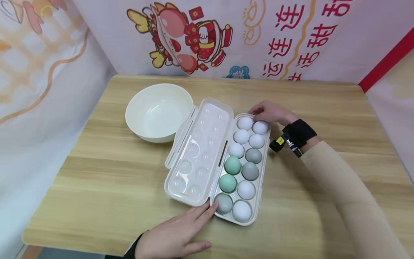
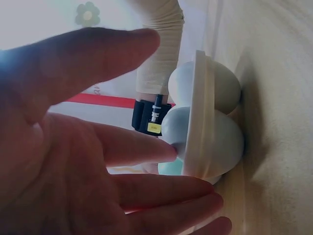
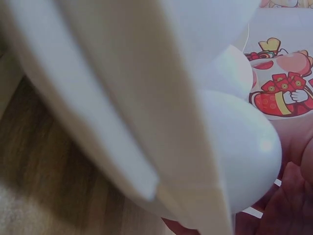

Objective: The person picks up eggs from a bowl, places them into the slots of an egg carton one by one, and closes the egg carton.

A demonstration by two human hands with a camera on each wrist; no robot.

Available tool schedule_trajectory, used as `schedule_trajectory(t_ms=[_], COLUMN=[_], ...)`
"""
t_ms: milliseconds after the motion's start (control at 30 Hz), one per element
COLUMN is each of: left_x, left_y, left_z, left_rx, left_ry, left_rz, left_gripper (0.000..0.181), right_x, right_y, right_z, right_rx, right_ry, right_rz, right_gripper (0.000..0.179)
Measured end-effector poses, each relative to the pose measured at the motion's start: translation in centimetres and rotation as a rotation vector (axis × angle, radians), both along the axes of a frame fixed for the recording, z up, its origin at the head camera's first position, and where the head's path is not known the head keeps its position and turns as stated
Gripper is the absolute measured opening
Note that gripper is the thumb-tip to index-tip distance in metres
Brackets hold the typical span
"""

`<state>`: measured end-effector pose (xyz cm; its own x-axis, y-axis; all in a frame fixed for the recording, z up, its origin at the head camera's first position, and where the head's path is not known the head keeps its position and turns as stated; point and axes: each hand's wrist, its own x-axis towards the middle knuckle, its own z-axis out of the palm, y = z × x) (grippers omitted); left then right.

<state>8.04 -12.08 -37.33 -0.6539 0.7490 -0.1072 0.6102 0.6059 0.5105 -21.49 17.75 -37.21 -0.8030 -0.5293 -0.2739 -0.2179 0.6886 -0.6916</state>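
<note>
An egg carton (image 1: pixel 262 172) of pale plastic lies with its lid folded open to the left. White eggs (image 1: pixel 246 190), green eggs (image 1: pixel 233 165) and grey eggs (image 1: pixel 250 171) fill its two rows. At the near left corner my left hand (image 1: pixel 176 230) has its fingers straight, fingertips right at the rim beside a grey egg. The left wrist view shows that palm (image 2: pixel 63 171) with thumb and fingers spread apart. Around the far end of the carton, my right hand (image 1: pixel 273 112) curls its fingers over the edge; in the right wrist view a fingertip shows below the rim.
A white bowl (image 1: pixel 158 111) stands left of the carton, close against the clear lid (image 1: pixel 200 154). Both rest on a wooden table (image 1: pixel 106 187). A printed cloth (image 1: pixel 252 43) hangs behind the table's back edge.
</note>
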Motion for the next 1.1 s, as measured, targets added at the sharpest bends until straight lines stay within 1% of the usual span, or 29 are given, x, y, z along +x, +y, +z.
schedule_trajectory(t_ms=[100, 200, 333, 433, 533, 633, 700, 800, 933, 967, 1033, 1100], left_x=[-0.1, -0.6, -1.3, -1.8, -2.0, -2.2, -2.5, -2.9, -3.8, -4.0, -4.5, -5.1], left_y=[-0.3, -0.6, -1.0, -1.3, -1.7, -2.1, -2.5, -3.1, -4.2, -4.5, -5.0, -5.4], left_z=[-0.1, 0.2, 0.9, 1.4, 2.0, 2.6, 3.1, 3.7, 4.4, 4.6, 5.0, 5.2], left_rx=[0.008, 0.010, 0.042, 0.104, 0.165, 0.202, 0.229, 0.307, 0.447, 0.475, 0.536, 0.597], left_ry=[0.027, 0.052, 0.034, 0.027, 0.012, -0.009, -0.004, 0.022, 0.044, 0.053, 0.038, 0.041], left_rz=[-0.003, -0.020, -0.023, -0.025, -0.013, 0.004, 0.012, 0.031, 0.103, 0.131, 0.201, 0.250], left_gripper=[0.073, 0.070, 0.063, 0.058, 0.055, 0.055, 0.054, 0.053, 0.051, 0.050, 0.048, 0.048], right_x=[-0.3, -0.4, -0.3, 0.0, 0.6, 1.6, 2.3, 3.4, 5.3, 5.8, 6.8, 7.7], right_y=[-0.6, -0.4, 0.0, 0.3, 0.5, 0.7, 1.0, 1.4, 1.8, 1.9, 2.0, 2.1], right_z=[-0.1, 0.1, 0.0, -0.2, -0.4, -0.3, -0.1, -0.1, -0.2, -0.3, -0.5, -0.6], right_rx=[0.014, 0.017, -0.014, -0.031, -0.030, -0.017, 0.003, 0.031, 0.047, 0.035, 0.002, -0.042], right_ry=[-0.006, -0.016, -0.017, -0.017, -0.011, 0.004, -0.001, -0.024, -0.023, -0.026, -0.032, -0.054], right_rz=[-0.011, -0.014, -0.026, -0.052, -0.073, -0.073, -0.079, -0.106, -0.140, -0.144, -0.151, -0.163], right_gripper=[0.030, 0.031, 0.033, 0.037, 0.040, 0.045, 0.050, 0.063, 0.077, 0.078, 0.078, 0.080])
